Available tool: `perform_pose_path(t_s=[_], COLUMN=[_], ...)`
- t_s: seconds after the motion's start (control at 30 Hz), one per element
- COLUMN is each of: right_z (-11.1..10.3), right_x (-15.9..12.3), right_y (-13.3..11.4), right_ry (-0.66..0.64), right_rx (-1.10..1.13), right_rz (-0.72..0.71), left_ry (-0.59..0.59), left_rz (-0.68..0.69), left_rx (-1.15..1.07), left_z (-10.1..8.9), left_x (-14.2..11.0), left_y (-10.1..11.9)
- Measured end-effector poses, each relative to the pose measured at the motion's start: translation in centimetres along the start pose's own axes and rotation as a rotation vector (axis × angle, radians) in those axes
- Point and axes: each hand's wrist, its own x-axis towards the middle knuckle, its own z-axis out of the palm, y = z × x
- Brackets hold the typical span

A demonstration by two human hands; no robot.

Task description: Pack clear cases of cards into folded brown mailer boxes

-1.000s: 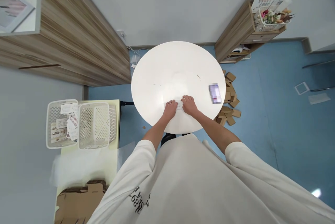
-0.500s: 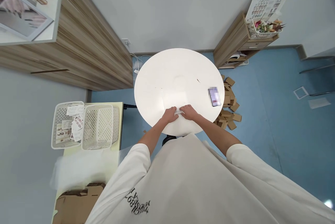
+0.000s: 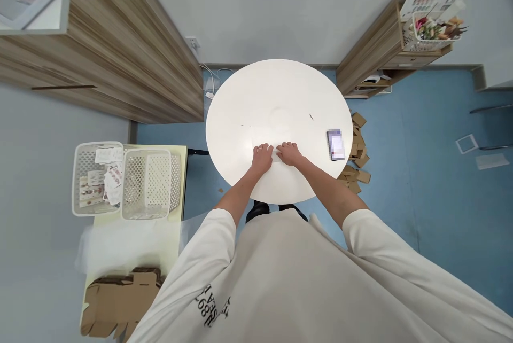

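A small pale rolled strip [image 3: 276, 156], whitish and slightly see-through, lies on the round white table [image 3: 276, 86] close to its front. My left hand [image 3: 262, 159] covers its left end, fingers bent over it and pointing away from me. On its right end sits my right hand [image 3: 289, 154], also with curled fingers. Only a short length of the strip shows in the gap between the hands. The white tabletop makes its outline hard to make out. A phone-like item [image 3: 335, 144], blurred by pixels, rests at the table's right.
Two white plastic baskets [image 3: 146, 215] stand on a pale yellow side table [image 3: 176, 231] at left, one holding papers. Clear plastic sheeting [image 3: 124, 244] and flattened cardboard boxes [image 3: 120, 305] lie there too. Small cardboard boxes [image 3: 356, 153] are piled on the floor at right. Wooden cabinets [image 3: 160, 60] flank the wall.
Both hands have slid forward over the table, away from my body, and their fingers reach further over the strip. Less of the strip shows. The camera view has shifted slightly.
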Motion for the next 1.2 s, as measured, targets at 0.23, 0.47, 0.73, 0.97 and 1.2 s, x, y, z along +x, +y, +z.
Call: perform_pose_path(t_s=[0.23,0.47,0.73,0.97,1.2], right_z=[0.1,1.7,4.5,4.1,4.6], right_x=[1.1,-1.5,-4.0,-2.8,-1.6], right_y=[0.2,-0.5,-1.3,-1.3,-1.0], right_ry=[-0.017,0.296,0.243,0.267,0.268], right_rx=[0.003,0.187,0.463,0.459,0.559], right_rz=[0.044,0.323,0.703,0.732,0.756], left_ry=[-0.055,-0.087,-0.105,-0.054,-0.069], left_rz=[0.069,0.039,0.002,0.065,0.025], left_rx=[0.077,0.145,0.113,0.119,0.140], left_z=[1.1,1.5,1.7,2.1,2.6], left_x=[-0.4,0.5,-1.6,-2.1,-1.7], left_y=[-0.3,-0.5,-0.4,1.1,1.3])
